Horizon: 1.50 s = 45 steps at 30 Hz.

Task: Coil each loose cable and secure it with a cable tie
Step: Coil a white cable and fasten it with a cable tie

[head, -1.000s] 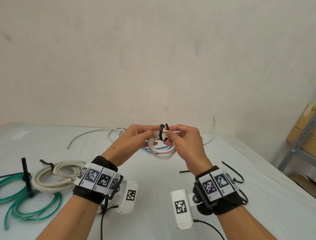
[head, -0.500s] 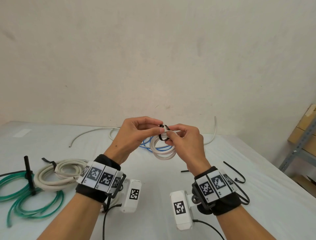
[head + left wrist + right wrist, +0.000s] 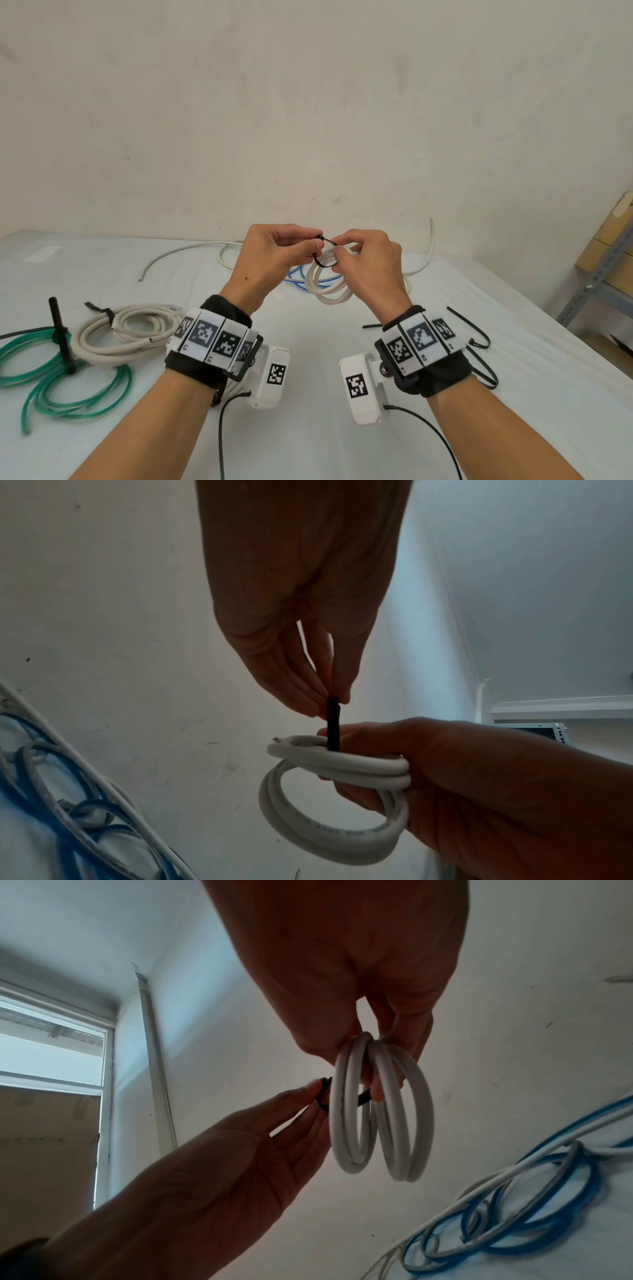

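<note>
A small white cable coil [image 3: 329, 291] hangs in the air over the table's middle. My right hand [image 3: 342, 250] grips its top, fingers curled through the loops [image 3: 407, 1123]. A black cable tie [image 3: 322, 263] is looped round the bundle beside those fingers. My left hand [image 3: 317, 241] pinches the tie's free end between thumb and fingertips. In the left wrist view the tie [image 3: 333, 729] runs straight from that pinch [image 3: 330, 702] down to the coil [image 3: 342, 831]. In the right wrist view the tie [image 3: 363, 1097] crosses behind the loops.
On the white table lie a tied beige coil [image 3: 113, 329] and a tied green coil [image 3: 51, 377] at left. A loose white cable [image 3: 191, 250] and a blue cable [image 3: 301, 274] lie at the back. Spare black ties [image 3: 469, 325] lie right. A shelf with boxes [image 3: 603, 274] stands far right.
Both hands have lifted the coil slightly. My left fingers have shifted off the bundle onto the tie's end, and the tie's loop lies flatter over the coil.
</note>
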Tool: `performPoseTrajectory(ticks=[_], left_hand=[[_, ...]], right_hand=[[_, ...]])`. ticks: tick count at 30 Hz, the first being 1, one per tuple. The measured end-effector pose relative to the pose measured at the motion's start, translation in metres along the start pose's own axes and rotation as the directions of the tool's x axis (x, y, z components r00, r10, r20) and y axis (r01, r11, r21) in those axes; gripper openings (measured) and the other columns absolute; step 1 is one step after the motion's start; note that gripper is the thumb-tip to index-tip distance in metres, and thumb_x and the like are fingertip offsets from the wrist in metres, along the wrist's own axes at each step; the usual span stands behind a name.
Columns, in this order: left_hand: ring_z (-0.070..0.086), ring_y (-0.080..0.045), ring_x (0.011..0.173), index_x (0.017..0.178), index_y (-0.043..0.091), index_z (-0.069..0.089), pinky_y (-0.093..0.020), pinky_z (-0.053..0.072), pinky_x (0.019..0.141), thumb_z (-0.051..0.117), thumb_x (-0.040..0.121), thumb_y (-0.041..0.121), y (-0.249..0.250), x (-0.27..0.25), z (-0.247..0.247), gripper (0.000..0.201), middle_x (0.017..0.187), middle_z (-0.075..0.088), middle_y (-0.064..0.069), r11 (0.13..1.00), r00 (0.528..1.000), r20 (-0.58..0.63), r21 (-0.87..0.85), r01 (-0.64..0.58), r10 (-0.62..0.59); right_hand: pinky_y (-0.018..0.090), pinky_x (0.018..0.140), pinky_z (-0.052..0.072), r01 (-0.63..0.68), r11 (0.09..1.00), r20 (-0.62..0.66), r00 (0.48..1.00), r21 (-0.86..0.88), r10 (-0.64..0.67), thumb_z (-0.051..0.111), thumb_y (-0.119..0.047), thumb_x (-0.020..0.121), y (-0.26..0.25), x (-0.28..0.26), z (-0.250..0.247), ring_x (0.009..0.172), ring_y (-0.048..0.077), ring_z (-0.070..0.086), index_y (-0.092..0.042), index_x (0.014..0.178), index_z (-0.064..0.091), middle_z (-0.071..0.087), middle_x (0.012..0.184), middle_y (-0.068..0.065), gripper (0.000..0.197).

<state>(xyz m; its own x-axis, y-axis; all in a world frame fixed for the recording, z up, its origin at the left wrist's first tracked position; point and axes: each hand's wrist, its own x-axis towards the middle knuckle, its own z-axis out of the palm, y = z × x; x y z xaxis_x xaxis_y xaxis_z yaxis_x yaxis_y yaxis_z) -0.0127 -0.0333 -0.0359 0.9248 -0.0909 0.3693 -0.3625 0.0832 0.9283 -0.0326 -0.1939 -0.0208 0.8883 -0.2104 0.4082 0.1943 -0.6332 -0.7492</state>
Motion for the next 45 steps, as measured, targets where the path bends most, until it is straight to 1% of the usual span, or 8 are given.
performPoseTrajectory(ticks=[9, 14, 24, 28, 31, 35, 42, 45], left_hand=[[0.077, -0.029, 0.091, 0.102, 0.007, 0.081, -0.044, 0.060, 0.094, 0.079, 0.089, 0.008, -0.004, 0.001, -0.001, 0.013, 0.088, 0.079, -0.015, 0.998, 0.998, -0.021, 0.002, 0.061, -0.061], [0.077, -0.024, 0.091, 0.101, 0.007, 0.081, -0.042, 0.061, 0.091, 0.081, 0.086, 0.008, -0.006, 0.001, -0.002, 0.015, 0.091, 0.080, -0.010, 0.996, 0.996, -0.008, 0.009, 0.086, -0.086], [0.078, -0.029, 0.085, 0.100, 0.002, 0.080, -0.033, 0.064, 0.082, 0.083, 0.083, 0.004, -0.003, -0.001, -0.007, 0.018, 0.090, 0.079, -0.016, 0.996, 0.996, 0.001, -0.019, 0.091, -0.091], [0.077, -0.024, 0.080, 0.096, -0.001, 0.079, -0.026, 0.062, 0.074, 0.080, 0.087, 0.007, -0.001, -0.001, -0.006, 0.013, 0.087, 0.078, -0.018, 0.999, 0.998, -0.032, -0.028, 0.044, -0.045], [0.073, -0.014, 0.078, 0.090, 0.009, 0.082, -0.020, 0.055, 0.071, 0.082, 0.086, 0.015, -0.004, 0.003, -0.006, 0.007, 0.084, 0.079, -0.008, 0.994, 0.997, -0.072, 0.110, -0.019, 0.027], [0.072, -0.014, 0.086, 0.083, 0.019, 0.083, -0.026, 0.055, 0.079, 0.087, 0.082, 0.023, -0.006, 0.008, -0.010, 0.005, 0.087, 0.076, 0.001, 0.967, 0.988, -0.095, 0.237, -0.098, 0.123], [0.066, -0.012, 0.078, 0.081, 0.021, 0.084, -0.029, 0.052, 0.072, 0.087, 0.081, 0.021, -0.001, 0.010, -0.015, 0.004, 0.085, 0.071, 0.004, 0.934, 0.978, -0.082, 0.319, -0.158, 0.193], [0.068, -0.017, 0.081, 0.081, 0.022, 0.083, -0.029, 0.054, 0.075, 0.087, 0.081, 0.021, 0.001, 0.011, -0.018, 0.004, 0.084, 0.072, 0.004, 0.914, 0.975, -0.059, 0.364, -0.180, 0.215]], right_hand=[[0.039, 0.086, 0.059, 0.033, 0.997, -0.004, 0.999, -0.071, -0.034, 0.061, -0.015, 0.092, 0.003, -0.001, 0.009, 0.090, 0.023, 0.074, -0.025, 0.103, 0.080, 0.076, 0.089, 0.001, 0.024], [0.031, 0.091, 0.053, 0.091, 0.983, -0.005, 0.996, -0.160, -0.093, 0.060, -0.013, 0.095, 0.002, -0.005, 0.010, 0.106, 0.023, 0.068, -0.022, 0.112, 0.080, 0.077, 0.108, 0.004, 0.027], [0.037, 0.090, 0.056, 0.235, 0.960, 0.068, 0.971, -0.154, -0.227, 0.062, -0.015, 0.095, 0.003, -0.007, 0.013, 0.097, 0.021, 0.072, -0.022, 0.108, 0.082, 0.080, 0.097, -0.003, 0.025], [0.028, 0.087, 0.057, 0.175, 0.982, 0.094, 0.981, -0.078, -0.167, 0.065, -0.016, 0.093, 0.002, -0.004, 0.010, 0.092, 0.016, 0.075, -0.024, 0.107, 0.083, 0.081, 0.094, -0.004, 0.025], [0.025, 0.083, 0.057, 0.126, 0.991, 0.109, 0.987, -0.044, -0.121, 0.069, -0.020, 0.093, 0.002, -0.003, 0.011, 0.087, 0.014, 0.076, -0.027, 0.107, 0.084, 0.081, 0.096, -0.005, 0.022], [0.018, 0.072, 0.055, 0.062, 0.998, 0.140, 0.988, 0.012, -0.063, 0.072, -0.020, 0.092, -0.001, -0.001, 0.004, 0.072, 0.009, 0.075, -0.025, 0.105, 0.084, 0.080, 0.082, -0.004, 0.018], [0.035, 0.084, 0.061, -0.013, 0.999, 0.212, 0.977, 0.033, 0.006, 0.074, -0.018, 0.089, -0.001, 0.004, 0.003, 0.077, 0.014, 0.077, -0.025, 0.094, 0.085, 0.080, 0.076, 0.000, 0.014], [0.031, 0.070, 0.059, -0.059, 0.997, 0.235, 0.971, 0.048, 0.046, 0.076, -0.017, 0.089, 0.000, 0.006, 0.002, 0.078, 0.015, 0.077, -0.025, 0.093, 0.085, 0.080, 0.077, 0.000, 0.013]])
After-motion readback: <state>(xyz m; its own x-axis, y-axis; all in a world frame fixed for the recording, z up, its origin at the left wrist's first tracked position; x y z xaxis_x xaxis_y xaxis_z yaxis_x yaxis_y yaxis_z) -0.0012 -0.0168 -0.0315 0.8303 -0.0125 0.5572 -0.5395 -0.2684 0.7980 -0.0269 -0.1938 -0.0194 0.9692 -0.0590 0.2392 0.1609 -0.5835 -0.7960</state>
